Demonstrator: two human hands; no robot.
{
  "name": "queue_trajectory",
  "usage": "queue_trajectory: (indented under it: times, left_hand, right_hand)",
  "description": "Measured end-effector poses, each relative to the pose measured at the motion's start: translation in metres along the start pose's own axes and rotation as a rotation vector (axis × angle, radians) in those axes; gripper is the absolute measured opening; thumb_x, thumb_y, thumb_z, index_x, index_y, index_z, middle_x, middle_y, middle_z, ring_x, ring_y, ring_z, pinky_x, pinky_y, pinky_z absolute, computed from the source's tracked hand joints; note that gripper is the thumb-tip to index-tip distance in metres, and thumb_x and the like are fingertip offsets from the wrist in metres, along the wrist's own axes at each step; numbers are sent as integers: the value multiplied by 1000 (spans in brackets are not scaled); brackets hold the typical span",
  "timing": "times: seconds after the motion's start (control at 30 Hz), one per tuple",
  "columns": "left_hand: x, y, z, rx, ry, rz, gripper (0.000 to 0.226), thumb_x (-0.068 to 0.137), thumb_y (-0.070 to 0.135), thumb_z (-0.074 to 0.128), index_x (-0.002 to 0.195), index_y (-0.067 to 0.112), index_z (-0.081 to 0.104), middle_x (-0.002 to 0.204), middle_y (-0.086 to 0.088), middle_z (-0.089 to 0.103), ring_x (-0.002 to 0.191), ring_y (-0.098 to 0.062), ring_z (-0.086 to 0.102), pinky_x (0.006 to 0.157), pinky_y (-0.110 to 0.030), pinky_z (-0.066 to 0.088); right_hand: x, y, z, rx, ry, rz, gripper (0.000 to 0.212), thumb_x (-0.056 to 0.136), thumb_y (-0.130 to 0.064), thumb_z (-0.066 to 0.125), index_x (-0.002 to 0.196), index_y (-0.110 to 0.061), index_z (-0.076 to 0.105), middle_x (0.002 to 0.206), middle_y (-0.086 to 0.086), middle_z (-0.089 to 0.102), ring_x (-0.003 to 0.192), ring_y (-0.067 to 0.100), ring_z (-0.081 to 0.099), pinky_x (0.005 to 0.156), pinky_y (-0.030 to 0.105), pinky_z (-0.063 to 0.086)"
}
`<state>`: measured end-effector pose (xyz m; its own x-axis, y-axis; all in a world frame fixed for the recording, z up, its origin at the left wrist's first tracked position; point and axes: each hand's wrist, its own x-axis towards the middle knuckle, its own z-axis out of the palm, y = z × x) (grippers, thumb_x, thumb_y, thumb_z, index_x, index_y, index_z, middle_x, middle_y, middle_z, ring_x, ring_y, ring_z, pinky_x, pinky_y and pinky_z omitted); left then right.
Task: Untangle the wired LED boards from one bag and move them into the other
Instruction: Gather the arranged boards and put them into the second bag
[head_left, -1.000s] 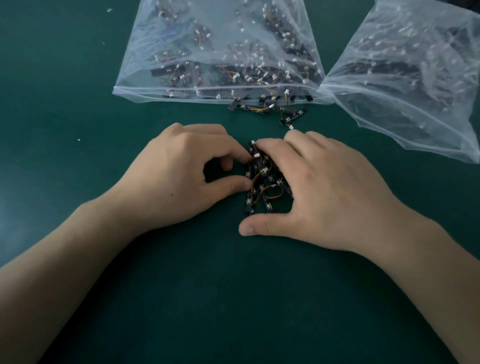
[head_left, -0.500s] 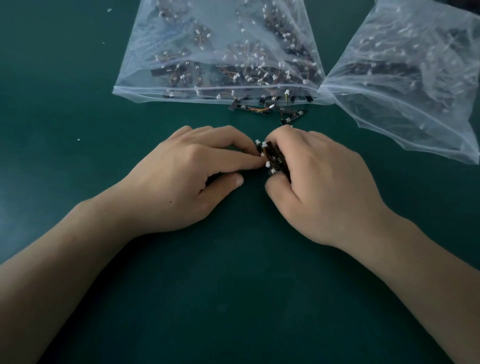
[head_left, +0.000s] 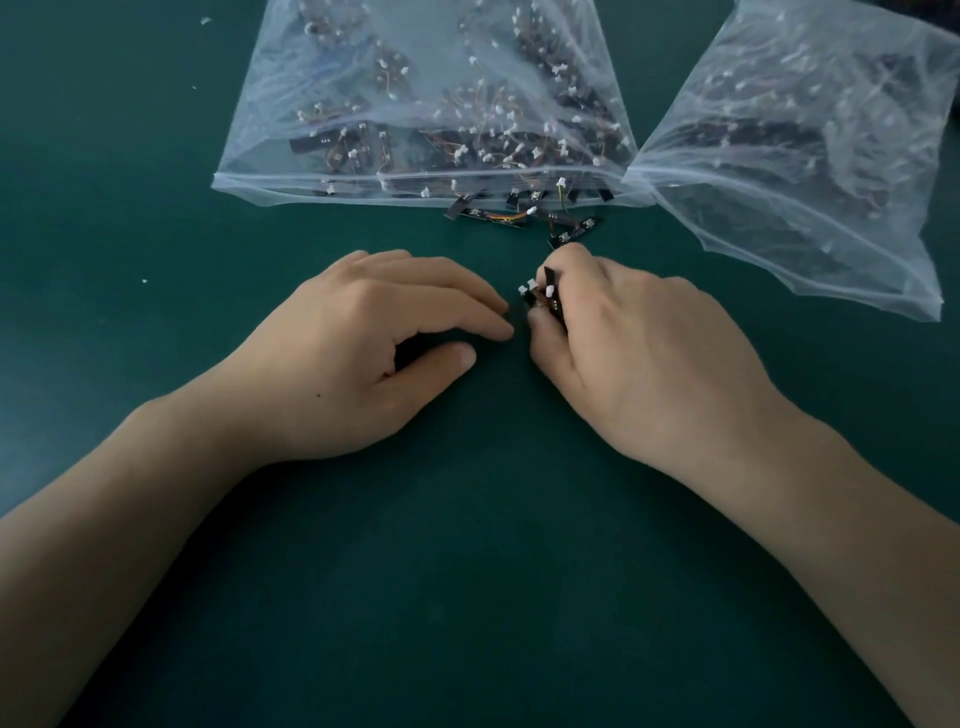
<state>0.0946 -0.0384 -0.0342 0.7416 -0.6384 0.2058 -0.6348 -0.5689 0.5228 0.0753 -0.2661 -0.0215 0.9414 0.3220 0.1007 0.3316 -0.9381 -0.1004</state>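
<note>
My right hand (head_left: 639, 358) is closed around a small bundle of black LED boards (head_left: 543, 296) with white connectors and orange wires; only the bundle's top pokes out by my fingers. My left hand (head_left: 363, 353) rests on the table just left of it, fingers curled and apart, holding nothing, fingertips close to the bundle. A clear plastic bag (head_left: 415, 104) full of tangled LED boards lies at the back centre, mouth toward me. Loose boards (head_left: 519, 215) spill from its mouth. A second clear bag (head_left: 805, 145) with boards lies at the back right.
The dark green table top (head_left: 467, 571) runs wide in front of and below my hands. A few tiny white specks (head_left: 144, 281) lie on it at the left.
My right hand has gathered the bundle off the table into its grip and shifted right. My left hand has let go of it and its fingers have drawn back.
</note>
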Motion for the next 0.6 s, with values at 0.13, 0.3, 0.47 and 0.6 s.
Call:
queue_trajectory:
  times: [0.13,0.3,0.47,0.6]
  left_hand:
    - [-1,0,-2,-8,-24,-6,25,98,27,63,119,30,76,132,19,65,108,-16,64,98,-53,47]
    - [-3,-1,-3,-21,-35,1,24,97,29,64,118,31,75,134,18,64,102,-13,62,96,-53,46]
    - [-3,-1,-2,-17,-37,11,23,97,28,64,117,30,75,134,18,64,101,-16,62,95,-53,46]
    - [-2,-1,-2,-4,-28,12,22,98,28,64,116,30,76,133,18,64,103,-19,64,96,-53,46]
  right_hand:
    - [4,14,-2,105,56,57,24,105,-39,42,111,-16,48,70,-13,36,54,19,44,47,32,25]
    - [10,47,-10,92,186,222,18,108,-28,48,98,-18,38,67,-8,36,55,6,36,47,25,18]
    - [16,78,-10,15,323,393,19,108,-24,51,96,-12,41,68,-5,29,55,11,27,51,26,16]
    - [27,91,-6,-38,336,425,22,107,-30,56,110,-9,48,96,12,51,81,34,49,67,42,34]
